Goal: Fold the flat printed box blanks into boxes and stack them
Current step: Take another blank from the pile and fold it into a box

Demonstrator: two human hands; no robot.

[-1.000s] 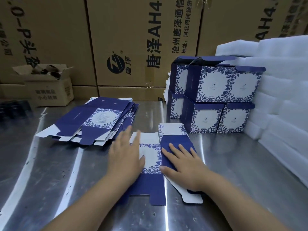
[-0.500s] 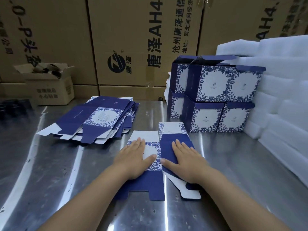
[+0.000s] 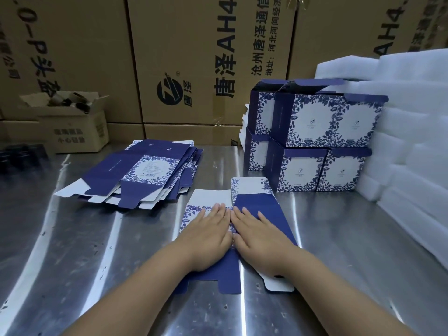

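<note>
One flat blue-and-white printed box blank lies on the steel table in front of me. My left hand presses flat on its left panel, fingers straight. Beside it, thumbs almost touching, my right hand presses flat on the dark blue right panel. A pile of flat blanks lies to the left rear. Several folded boxes stand stacked in two layers at the back right.
Large brown cartons wall off the back. A small open carton sits at the back left. White foam sheets are piled along the right side, against the folded boxes.
Both hands have slid together toward the blank's middle crease; the left hand moved right and forward, the right hand drew in. The blank lies flatter under them.
</note>
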